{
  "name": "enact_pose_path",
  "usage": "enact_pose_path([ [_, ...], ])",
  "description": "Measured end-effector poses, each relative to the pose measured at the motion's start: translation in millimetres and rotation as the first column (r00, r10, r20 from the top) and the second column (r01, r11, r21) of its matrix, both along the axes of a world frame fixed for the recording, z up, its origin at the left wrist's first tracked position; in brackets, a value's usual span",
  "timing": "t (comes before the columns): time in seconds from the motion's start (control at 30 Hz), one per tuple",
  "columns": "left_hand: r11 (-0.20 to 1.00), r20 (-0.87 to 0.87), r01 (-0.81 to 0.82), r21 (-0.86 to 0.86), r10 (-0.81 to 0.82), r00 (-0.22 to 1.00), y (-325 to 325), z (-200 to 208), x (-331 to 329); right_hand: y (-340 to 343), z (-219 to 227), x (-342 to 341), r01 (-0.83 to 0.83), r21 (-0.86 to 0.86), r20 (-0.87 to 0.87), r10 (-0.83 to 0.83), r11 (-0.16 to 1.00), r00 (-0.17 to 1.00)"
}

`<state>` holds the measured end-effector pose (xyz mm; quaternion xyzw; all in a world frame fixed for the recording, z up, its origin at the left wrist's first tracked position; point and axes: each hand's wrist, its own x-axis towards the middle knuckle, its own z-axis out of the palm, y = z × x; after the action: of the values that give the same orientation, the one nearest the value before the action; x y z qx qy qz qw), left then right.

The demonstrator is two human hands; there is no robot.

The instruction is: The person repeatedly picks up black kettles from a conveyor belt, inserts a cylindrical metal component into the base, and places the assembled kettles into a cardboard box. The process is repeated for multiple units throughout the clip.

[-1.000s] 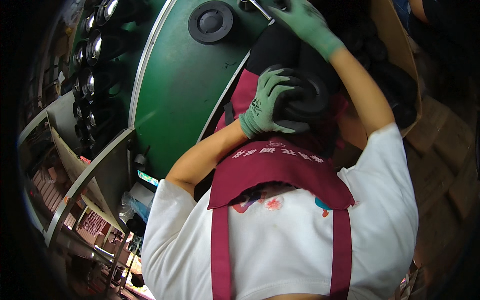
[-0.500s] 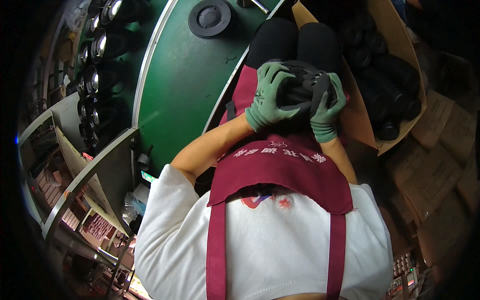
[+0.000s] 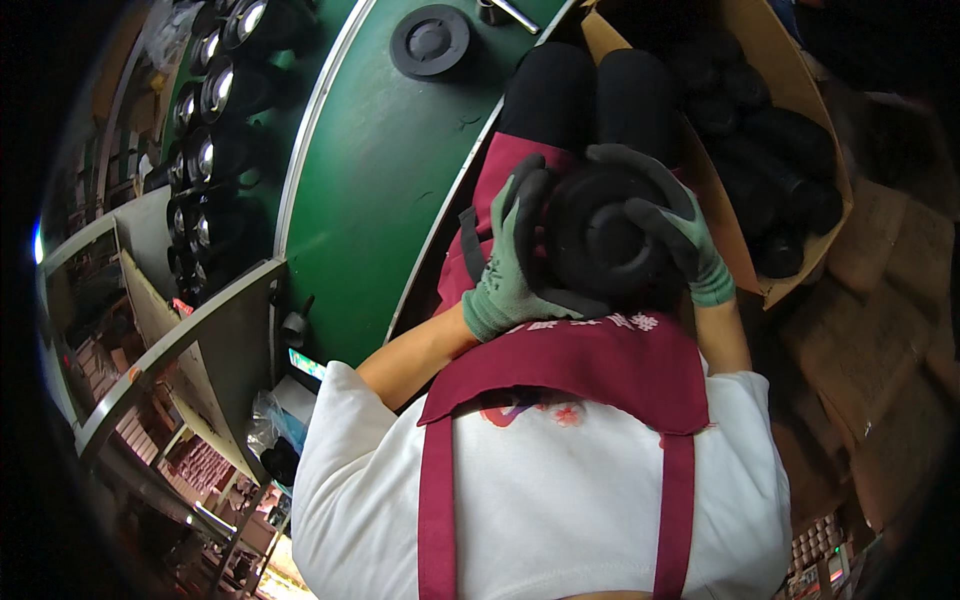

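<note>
A black round part (image 3: 597, 232) with a raised ring in its middle is held over my lap, its round face toward me. My left hand (image 3: 512, 258), in a green knit glove with dark coated fingers, cups its left side; the thumb lies along the near edge. On the right, my right hand (image 3: 682, 222), gloved the same way, curls around the rim with fingers over the far edge and onto the face. The undersides of both grips are hidden. A similar black disc (image 3: 431, 41) lies on the green table (image 3: 370, 170).
To my right stands an open cardboard box (image 3: 822, 90) holding several black parts (image 3: 790, 180). Several black parts with shiny centres (image 3: 222, 90) line the far left. A metal rod (image 3: 516, 14) lies at the table's far edge. Flattened cardboard (image 3: 860, 330) covers the right side.
The black part has turned so its round face shows, and it has come nearer my body. My left hand has lowered and opened out around its side; my right has shifted along the rim.
</note>
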<state>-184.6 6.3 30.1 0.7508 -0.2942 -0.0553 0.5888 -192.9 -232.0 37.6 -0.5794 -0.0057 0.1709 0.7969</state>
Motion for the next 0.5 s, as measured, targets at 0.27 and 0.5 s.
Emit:
enact_pose_path([
  [0.27, 0.982, -0.324, 0.168, -0.089, -0.189, 0.927, 11.9, -16.8, -17.8, 19.0, 13.1, -16.0, 0.075, -0.043, 0.006, -0.075, 0.996, 0.997],
  [0.5, 0.996, -0.212, 0.091, 0.02, -0.084, 0.974, 9.3, -20.3, -26.4, 23.5, 3.0, -25.4, 0.137, -0.035, -0.02, -0.138, 0.99, 0.99],
])
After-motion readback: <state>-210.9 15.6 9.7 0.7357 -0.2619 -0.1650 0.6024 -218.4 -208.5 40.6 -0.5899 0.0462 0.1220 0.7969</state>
